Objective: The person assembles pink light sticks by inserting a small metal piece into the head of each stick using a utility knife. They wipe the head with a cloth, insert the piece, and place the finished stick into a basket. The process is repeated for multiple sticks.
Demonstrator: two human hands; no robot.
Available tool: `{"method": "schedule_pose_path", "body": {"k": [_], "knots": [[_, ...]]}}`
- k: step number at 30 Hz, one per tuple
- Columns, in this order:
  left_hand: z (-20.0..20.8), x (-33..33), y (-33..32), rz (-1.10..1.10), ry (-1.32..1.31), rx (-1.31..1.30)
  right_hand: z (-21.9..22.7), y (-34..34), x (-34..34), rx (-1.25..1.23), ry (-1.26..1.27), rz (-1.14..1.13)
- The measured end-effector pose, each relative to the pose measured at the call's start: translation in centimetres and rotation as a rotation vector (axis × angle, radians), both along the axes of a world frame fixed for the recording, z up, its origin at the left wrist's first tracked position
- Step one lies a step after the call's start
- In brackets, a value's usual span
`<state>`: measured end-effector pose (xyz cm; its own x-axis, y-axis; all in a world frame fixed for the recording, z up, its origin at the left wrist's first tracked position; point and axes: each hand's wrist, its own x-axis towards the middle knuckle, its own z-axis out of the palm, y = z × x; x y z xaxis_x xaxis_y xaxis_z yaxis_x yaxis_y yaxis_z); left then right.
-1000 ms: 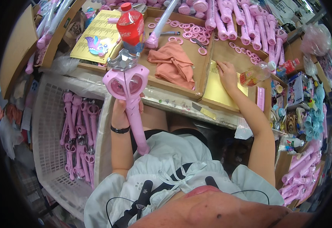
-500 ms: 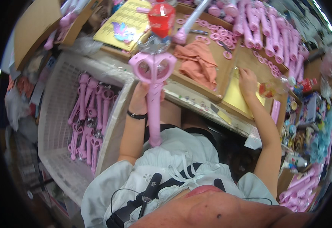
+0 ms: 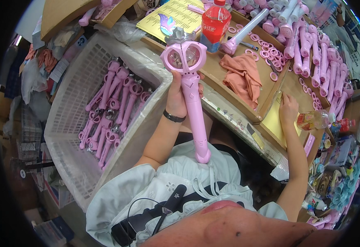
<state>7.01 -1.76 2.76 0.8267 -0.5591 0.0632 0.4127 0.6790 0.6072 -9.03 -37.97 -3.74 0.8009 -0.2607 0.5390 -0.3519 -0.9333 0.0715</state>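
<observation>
My left hand [image 3: 176,99] is wrapped round the upper handle of a pink toy wand [image 3: 195,119]. Its ring-shaped head holds a clear ball and carries a silver crown; the handle's end hangs over my lap. My right hand [image 3: 288,110] rests on a yellow sheet [image 3: 274,122] in a cardboard tray, fingers curled together at the sheet; whatever they may pinch is hidden. Left of my left arm stands a white plastic basket [image 3: 66,94] containing several similar pink wands [image 3: 106,117].
A red-labelled bottle [image 3: 216,26] stands beyond the wand. An orange cloth [image 3: 241,78], pink rings [image 3: 270,53] and a white-and-pink stick [image 3: 246,31] lie in the tray. Pink handles [image 3: 318,57] pile up far right. A drink bottle [image 3: 313,120] lies beside my right hand.
My view has shifted, so the scene sits farther right. The wand's head has moved left relative to the red-labelled bottle and no longer overlaps it as much. My right hand stays at the yellow sheet.
</observation>
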Motion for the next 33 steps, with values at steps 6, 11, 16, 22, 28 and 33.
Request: {"method": "schedule_pose_path", "body": {"k": [6,11,16,22,28,33], "knots": [[0.1,-0.6,0.1,0.070,-0.026,0.162,0.0,-0.2,0.0,0.081,-0.050,0.042],[0.2,-1.1,0.1,0.128,0.000,0.173,0.1,-0.1,0.2,0.210,-0.089,0.070],[-0.1,-1.3,0.3,0.120,-0.008,0.189,0.4,-0.4,0.4,0.224,-0.058,0.113],[-0.6,-1.5,0.1,0.128,0.036,0.168,0.1,-0.9,0.3,0.297,-0.104,0.153],[-0.3,-1.6,0.0,0.127,0.007,0.178,-0.4,-1.0,0.1,0.309,-0.154,0.142],[-0.1,-1.7,-0.2,0.132,-0.051,0.200,-0.2,-0.8,-0.1,0.303,-0.161,0.135]]}}
